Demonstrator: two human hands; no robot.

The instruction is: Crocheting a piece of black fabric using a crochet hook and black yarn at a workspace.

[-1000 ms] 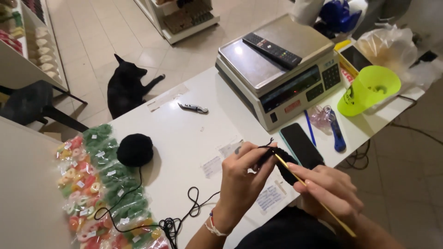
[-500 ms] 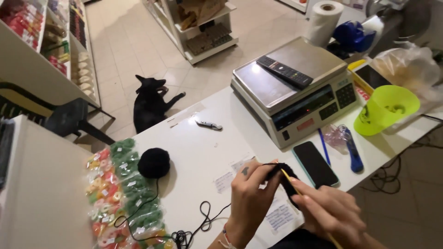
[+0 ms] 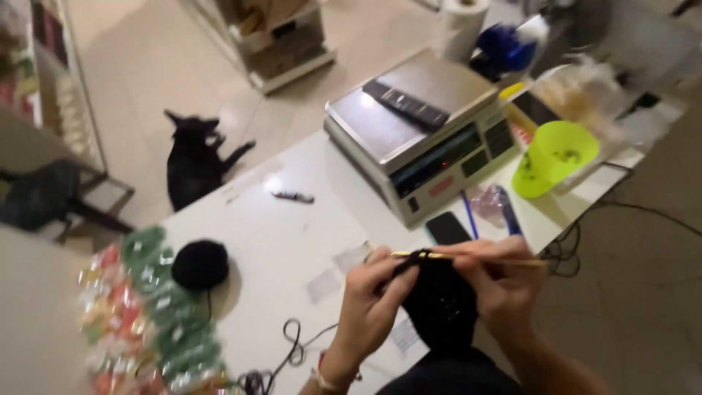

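My left hand (image 3: 369,307) pinches the top edge of a black crocheted piece (image 3: 439,307) that hangs between both hands. A yellow crochet hook (image 3: 468,257) lies level in my right hand (image 3: 497,289), with its tip in the black work. Black yarn (image 3: 292,347) trails left across the white counter (image 3: 292,241) to a black yarn ball (image 3: 199,264).
A weighing scale (image 3: 420,135) with a remote control (image 3: 406,104) on it stands behind my hands. A black phone (image 3: 447,228), blue pens (image 3: 508,211), a lime green cup (image 3: 556,156), wrapped sweets (image 3: 146,314) and a small dark object (image 3: 292,196) share the counter. A black dog (image 3: 191,157) lies on the floor.
The view has swung and blurred. My hands have risen over the counter's edge and the hook has turned from slanted to level, with more black work hanging below.
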